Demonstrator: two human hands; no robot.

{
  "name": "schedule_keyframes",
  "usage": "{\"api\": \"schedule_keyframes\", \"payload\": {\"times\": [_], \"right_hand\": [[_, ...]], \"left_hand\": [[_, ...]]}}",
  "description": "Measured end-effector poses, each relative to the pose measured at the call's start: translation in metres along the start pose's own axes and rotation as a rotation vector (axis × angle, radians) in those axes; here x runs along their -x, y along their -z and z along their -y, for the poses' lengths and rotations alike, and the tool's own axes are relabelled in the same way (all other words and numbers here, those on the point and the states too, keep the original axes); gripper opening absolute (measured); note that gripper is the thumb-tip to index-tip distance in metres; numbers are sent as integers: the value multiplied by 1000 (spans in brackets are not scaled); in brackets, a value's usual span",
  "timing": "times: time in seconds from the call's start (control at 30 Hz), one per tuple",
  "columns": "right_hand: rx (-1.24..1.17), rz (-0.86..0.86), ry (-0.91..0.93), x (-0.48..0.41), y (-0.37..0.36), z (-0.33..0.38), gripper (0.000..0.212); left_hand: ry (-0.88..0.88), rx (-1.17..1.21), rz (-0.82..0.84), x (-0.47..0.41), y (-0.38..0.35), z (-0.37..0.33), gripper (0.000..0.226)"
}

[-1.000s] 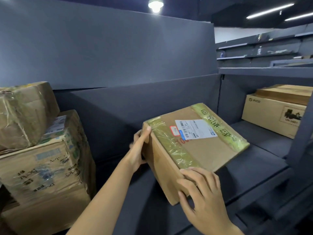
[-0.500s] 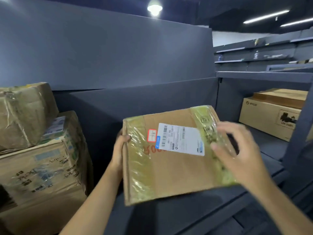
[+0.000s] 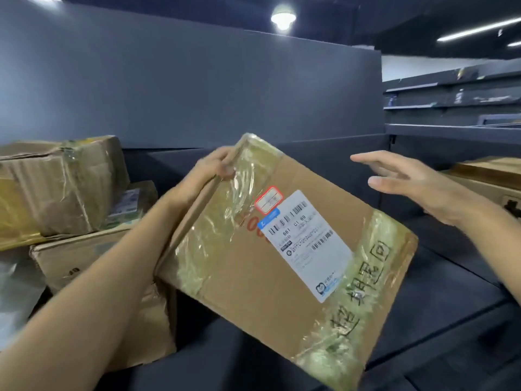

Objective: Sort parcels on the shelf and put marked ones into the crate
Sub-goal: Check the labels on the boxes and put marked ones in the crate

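Left hand [image 3: 217,165]: is gripping the parcel's far upper corner, fingers curled over the taped edge, and is carrying the weight alone.

Right hand [image 3: 417,184]: is hovering open with fingers straight and spread. It is holding nothing and is a little apart from the parcel's upper right edge.

Parcel [image 3: 239,277]: a brown cardboard box, hanging tilted in the air above the shelf with its labelled face turned up toward the camera. Shiny tape is banding both ends.

Markings: a white shipping label [image 3: 307,244] with barcodes sits mid-face. A small red-bordered sticker [image 3: 269,200] is touching its upper corner. Black handwriting [image 3: 363,286] is running along the right tape band.

Shelf [image 3: 437,306]: dark grey boards are lying beneath and behind the parcel.

Other parcels: a crumpled taped box [image 3: 56,184] is sitting on a larger carton [image 3: 79,258] at the left. Another carton [image 3: 490,176] is standing at the far right.

Crate: not in view.

Step in hand: the person appears to be checking this parcel's face for a mark, and the red-bordered sticker may be that mark.

Next move: the free hand is probably needed on the low right side, since a one-corner grip is letting the box tip. Then comes a turn toward wherever the crate is standing.
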State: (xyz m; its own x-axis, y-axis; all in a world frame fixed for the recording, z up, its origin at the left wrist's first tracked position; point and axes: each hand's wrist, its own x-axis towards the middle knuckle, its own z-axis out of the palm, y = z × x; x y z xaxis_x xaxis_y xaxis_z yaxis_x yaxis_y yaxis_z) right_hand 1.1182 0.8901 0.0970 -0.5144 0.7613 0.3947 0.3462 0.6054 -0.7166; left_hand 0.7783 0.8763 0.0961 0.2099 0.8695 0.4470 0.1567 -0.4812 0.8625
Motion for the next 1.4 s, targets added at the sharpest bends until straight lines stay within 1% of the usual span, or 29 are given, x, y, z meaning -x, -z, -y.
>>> {"api": "schedule_keyframes", "payload": {"times": [0.07, 0.13, 0.2, 0.27, 0.37, 0.43, 0.53, 0.6, 0.63, 0.67, 0.7, 0.8, 0.83, 0.87, 0.9, 0.93, 0.97, 1.0, 1.07, 1.1, 1.13, 1.17, 1.2, 1.23, 1.27, 1.3, 1.33, 1.37, 1.4], "right_hand": [[-47, 142, 2, -6, 0, 8, 69], [-104, 243, 7, -11, -6, 13, 84], [-170, 289, 54, -16, -18, 11, 96], [-277, 320, 86, -15, -33, 5, 95], [-451, 360, 80, -5, -53, -3, 84], [-548, 357, 80, 1, -57, -8, 95], [-594, 338, 56, 8, -63, -15, 114], [-601, 313, 29, 10, -64, -19, 118], [-603, 305, 24, 12, -65, -21, 117], [-610, 287, 7, 13, -64, -25, 117], [-614, 268, -18, 16, -64, -29, 117], [-618, 214, -86, 23, -66, -47, 121], [-619, 186, -111, 24, -68, -49, 118], [-620, 153, -140, 24, -71, -50, 109], [-640, 116, -164, 24, -75, -50, 89], [-684, 59, -181, 23, -79, -52, 60], [-731, 5, -202, 23, -83, -49, 39], [-772, -44, -223, 21, -89, -48, 38], [-802, -72, -250, 20, -102, -54, 39], [-818, -82, -217, 23, -109, -55, 47], [-856, -106, -174, 26, -114, -63, 59], [-879, -138, -167, 28, -118, -66, 65], [-885, -154, -148, 29, -122, -72, 64], [-900, -175, -147, 32, -124, -72, 54], [-926, -188, -135, 32, -127, -77, 37], [-967, -215, -142, 34, -130, -75, 27], [-965, -262, -146, 36, -132, -81, 36], [-977, -267, -181, 38, -134, -80, 40], [-953, -254, -196, 41, -136, -85, 29]], "left_hand": [[-43, -216, 114, -9, -4, -34, 51], [-40, -314, 274, -13, -14, -64, 49], [-42, -427, 390, -14, -27, -83, 49], [-64, -534, 455, -14, -44, -89, 50], [-52, -520, 495, -13, -59, -82, 43], [-33, -514, 496, -12, -63, -81, 43], [-10, -555, 494, -13, -69, -83, 44], [-46, -588, 491, -8, -66, -83, 43], [-80, -590, 461, -4, -61, -87, 40], [-119, -563, 386, 2, -53, -91, 37], [-160, -487, 264, 10, -43, -95, 35], [-329, -183, -267, 61, -10, -74, 37], [-341, -97, -410, 78, -7, -54, 38], [-296, -30, -512, 89, -8, -31, 42], [-210, -10, -556, 95, -14, -10, 48], [-112, -29, -545, 99, -23, 10, 58], [-20, -41, -492, 104, -36, 28, 69], [61, -5, -444, 111, -49, 43, 79], [187, 186, -409, 127, -73, 66, 94], [221, 277, -404, 134, -81, 73, 97], [238, 329, -408, 140, -87, 79, 98], [247, 363, -417, 144, -91, 82, 100], [264, 391, -437, 143, -93, 83, 105], [295, 427, -462, 141, -94, 82, 109], [324, 459, -490, 138, -95, 81, 109], [346, 486, -514, 135, -96, 79, 104], [357, 502, -529, 132, -96, 79, 93], [359, 519, -536, 129, -97, 78, 80], [350, 534, -541, 128, -97, 78, 69]]}}
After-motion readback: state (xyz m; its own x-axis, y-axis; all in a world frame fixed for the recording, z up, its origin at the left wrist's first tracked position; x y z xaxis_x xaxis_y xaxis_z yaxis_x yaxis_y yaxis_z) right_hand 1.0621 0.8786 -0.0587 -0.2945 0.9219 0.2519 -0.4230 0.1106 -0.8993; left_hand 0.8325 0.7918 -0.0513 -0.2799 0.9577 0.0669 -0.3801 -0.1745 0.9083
